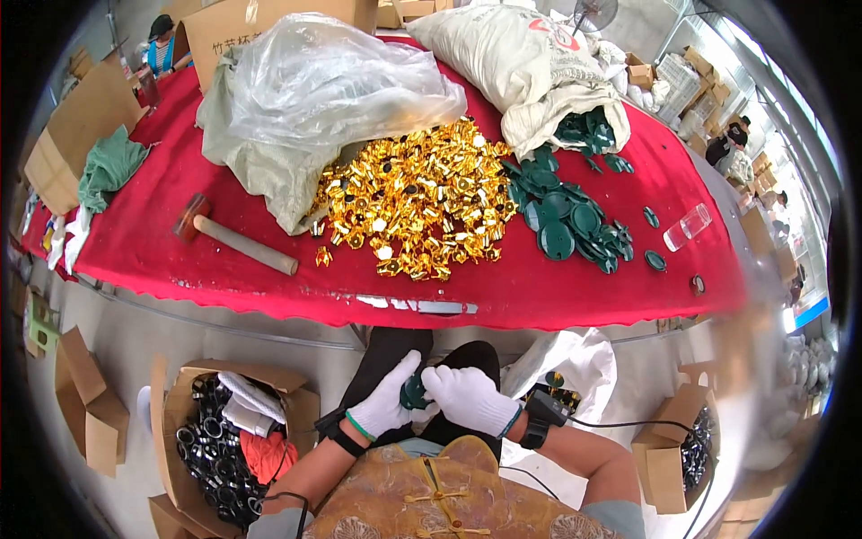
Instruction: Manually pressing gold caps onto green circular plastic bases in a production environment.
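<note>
Over my lap, my left hand [386, 402], in a white knit glove, is closed around a dark green round disc [414, 392]. My right hand [471, 400], gloved the same way, has its fingers curled in at the disc's right side. Whatever those fingers pinch is hidden by the glove. On the red-covered table [323, 304] ahead lies a large heap of shiny gold pieces [422, 198]. Right of it spreads a pile of similar green discs [575, 220], some spilling from a white woven sack [503, 63].
A mallet [242, 242] lies on the table's left, below a clear plastic bag [332, 81]. A clear cylinder [687, 227] lies at the right. Boxes of dark shiny parts stand on both sides: a left carton [166, 431] and a right carton [660, 458]. A white sack [584, 359] sits beside my leg.
</note>
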Motion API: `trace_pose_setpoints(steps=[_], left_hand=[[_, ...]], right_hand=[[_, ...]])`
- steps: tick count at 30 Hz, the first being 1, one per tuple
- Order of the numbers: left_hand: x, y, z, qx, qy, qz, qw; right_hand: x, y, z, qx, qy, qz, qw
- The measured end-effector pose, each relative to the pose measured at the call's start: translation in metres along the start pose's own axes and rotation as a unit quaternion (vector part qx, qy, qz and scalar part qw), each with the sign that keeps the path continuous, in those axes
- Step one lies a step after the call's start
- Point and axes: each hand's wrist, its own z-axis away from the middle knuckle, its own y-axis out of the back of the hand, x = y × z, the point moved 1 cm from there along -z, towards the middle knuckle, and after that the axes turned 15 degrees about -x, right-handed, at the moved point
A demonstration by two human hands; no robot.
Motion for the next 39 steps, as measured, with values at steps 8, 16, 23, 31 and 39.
trace_pose_setpoints(steps=[8, 16, 23, 31, 39], left_hand=[[-0.025, 0.028, -0.017, 0.057, -0.141, -0.432, 0.889], [-0.023, -0.017, -0.004, 0.08, -0.164, -0.762, 0.621], [-0.019, -0.001, -0.007, 0.1, -0.277, -0.653, 0.698], [0.004, 0.016, 0.0, -0.059, -0.038, -0.216, 0.974], [0.003, -0.008, 0.011, 0.011, -0.043, -0.245, 0.969]], right_hand=[[-0.008, 0.002, -0.001, -0.094, -0.277, -0.653, 0.699], [0.023, -0.061, 0.027, -0.127, -0.214, -0.924, 0.291], [0.0, -0.019, 0.013, -0.047, -0.202, -0.782, 0.587], [-0.001, -0.026, 0.004, 0.064, -0.071, -0.105, 0.99], [-0.001, -0.027, 0.005, 0.107, 0.009, -0.053, 0.993]])
